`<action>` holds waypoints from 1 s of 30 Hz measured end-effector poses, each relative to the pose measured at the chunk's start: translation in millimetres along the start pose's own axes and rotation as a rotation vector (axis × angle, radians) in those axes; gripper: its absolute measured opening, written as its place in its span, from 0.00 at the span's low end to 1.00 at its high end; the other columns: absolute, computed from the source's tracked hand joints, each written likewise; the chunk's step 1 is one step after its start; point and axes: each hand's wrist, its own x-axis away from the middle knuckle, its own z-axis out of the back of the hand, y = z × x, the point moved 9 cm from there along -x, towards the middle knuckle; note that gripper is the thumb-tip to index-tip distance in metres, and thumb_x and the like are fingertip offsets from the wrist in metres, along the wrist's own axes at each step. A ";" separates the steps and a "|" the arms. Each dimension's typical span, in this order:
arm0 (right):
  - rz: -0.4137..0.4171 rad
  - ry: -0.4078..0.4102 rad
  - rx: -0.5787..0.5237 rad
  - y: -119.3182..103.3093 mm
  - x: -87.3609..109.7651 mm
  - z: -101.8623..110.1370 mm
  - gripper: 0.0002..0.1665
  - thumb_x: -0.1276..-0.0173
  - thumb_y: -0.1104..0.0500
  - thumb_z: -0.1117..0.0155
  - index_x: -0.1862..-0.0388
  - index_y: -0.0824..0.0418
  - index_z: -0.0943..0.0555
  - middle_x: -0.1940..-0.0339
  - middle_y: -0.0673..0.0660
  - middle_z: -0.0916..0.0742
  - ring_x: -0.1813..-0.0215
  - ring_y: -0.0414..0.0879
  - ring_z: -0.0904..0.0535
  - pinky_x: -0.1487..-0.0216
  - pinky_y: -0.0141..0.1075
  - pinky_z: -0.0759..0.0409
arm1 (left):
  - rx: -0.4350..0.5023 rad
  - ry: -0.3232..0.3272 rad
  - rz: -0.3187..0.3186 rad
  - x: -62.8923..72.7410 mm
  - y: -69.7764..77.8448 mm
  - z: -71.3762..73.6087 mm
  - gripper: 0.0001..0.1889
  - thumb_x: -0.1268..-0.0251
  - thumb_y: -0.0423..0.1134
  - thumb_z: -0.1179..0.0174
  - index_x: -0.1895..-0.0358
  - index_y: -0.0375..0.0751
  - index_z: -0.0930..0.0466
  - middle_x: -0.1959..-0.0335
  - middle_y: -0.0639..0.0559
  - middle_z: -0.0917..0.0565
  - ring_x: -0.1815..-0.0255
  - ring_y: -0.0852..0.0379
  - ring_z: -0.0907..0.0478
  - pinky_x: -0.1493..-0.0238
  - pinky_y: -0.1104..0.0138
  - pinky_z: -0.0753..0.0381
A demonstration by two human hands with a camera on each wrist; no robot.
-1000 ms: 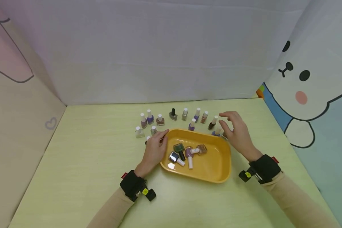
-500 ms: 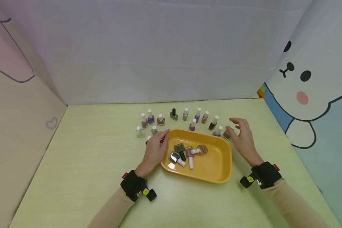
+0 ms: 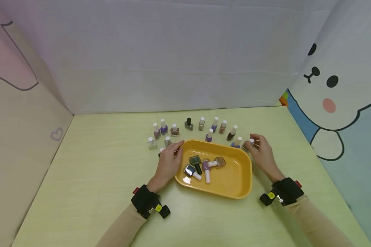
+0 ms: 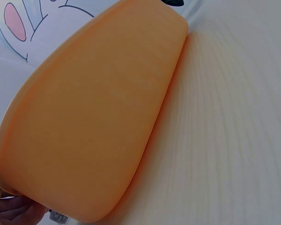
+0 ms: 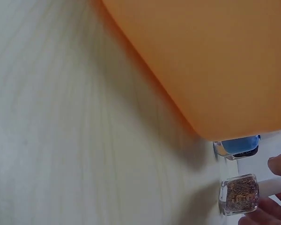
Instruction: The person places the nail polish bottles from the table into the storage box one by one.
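Note:
My left hand [image 3: 170, 158] grips the left far corner of a yellow plastic tray [image 3: 216, 193], with curled fingers [image 4: 21, 211] below the rim in the left wrist view. Inside the tray lie several nail polish bottles, including a green one [image 3: 194, 160], a mauve one [image 3: 206, 165] and a brown glitter one [image 3: 220, 162]. Beyond the tray's right end, my right hand [image 3: 262, 154] pinches the white cap of a glitter nail polish bottle [image 5: 240, 194] between thumb and fingers. That bottle stands upright on the table. A blue nail polish bottle [image 5: 241, 145] is close beside it, partly behind the tray.
Several more nail polish bottles stand behind the tray, among them a black-capped one [image 3: 189, 124], a dark one [image 3: 231, 134] and a clear one [image 3: 152, 144] at the left. A white curtain [image 3: 173, 68] hangs along the table's back edge.
My right hand has drawn back to the right and come down around the glitter bottle's cap, its thumb and fingers closer together. My left hand and the tray stay in place.

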 end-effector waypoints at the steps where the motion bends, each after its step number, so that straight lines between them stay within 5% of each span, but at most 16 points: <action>1: -0.006 -0.004 0.001 1.4 0.2 -0.9 0.34 0.17 0.54 0.45 0.23 0.71 0.40 0.26 0.74 0.32 0.26 0.70 0.34 0.25 0.62 0.32 | -0.001 0.001 -0.001 0.1 0.1 0.2 0.16 0.24 0.29 0.43 0.37 0.30 0.19 0.46 0.38 0.14 0.47 0.45 0.14 0.48 0.60 0.11; 30: 0.012 0.002 0.043 9.4 5.2 1.5 0.28 0.16 0.52 0.47 0.29 0.70 0.29 0.32 0.72 0.23 0.31 0.68 0.26 0.30 0.61 0.26 | -0.006 0.011 -0.022 -0.8 1.9 0.4 0.16 0.24 0.28 0.42 0.38 0.30 0.19 0.47 0.37 0.14 0.49 0.45 0.13 0.50 0.61 0.11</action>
